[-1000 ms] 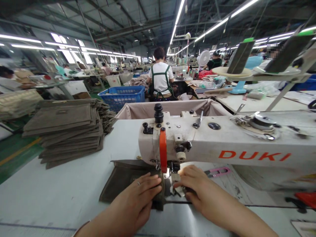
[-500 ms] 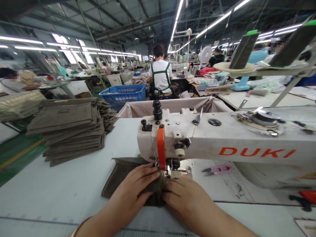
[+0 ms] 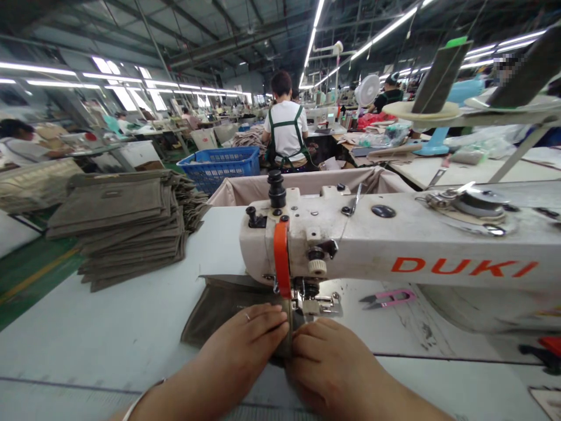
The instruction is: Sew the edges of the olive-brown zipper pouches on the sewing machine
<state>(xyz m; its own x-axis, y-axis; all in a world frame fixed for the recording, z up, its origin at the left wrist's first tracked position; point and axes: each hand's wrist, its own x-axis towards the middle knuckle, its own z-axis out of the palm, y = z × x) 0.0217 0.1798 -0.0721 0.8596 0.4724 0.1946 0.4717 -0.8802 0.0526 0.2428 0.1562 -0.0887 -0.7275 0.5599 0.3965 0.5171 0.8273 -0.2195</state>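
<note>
A dark grey-brown fabric panel [image 3: 214,310] lies on the sewing machine's bed, its right edge running under the presser-foot area of the white machine [image 3: 359,240]. My left hand [image 3: 252,342] rests flat on the panel, fingers stretched out together towards the needle. Beside it, my right hand [image 3: 326,362] has its fingers curled and pinches the panel's right edge, just in front of the foot. The needle tip is hidden behind the orange guard [image 3: 283,260] and metal parts. Pink-handled thread snips [image 3: 388,299] lie right of the foot.
A tall stack of similar fabric pieces [image 3: 123,228] stands on the table's left. Behind the machine are a pinkish cloth-lined bin [image 3: 307,181] and a blue basket [image 3: 221,164]. Thread cones [image 3: 442,76] rise at right. A co-worker [image 3: 286,128] sits ahead, back turned.
My left hand has shifted slightly back towards me, uncovering small light marking on the panel. My right hand has lowered a little, still at the edge. The view has tilted slightly.
</note>
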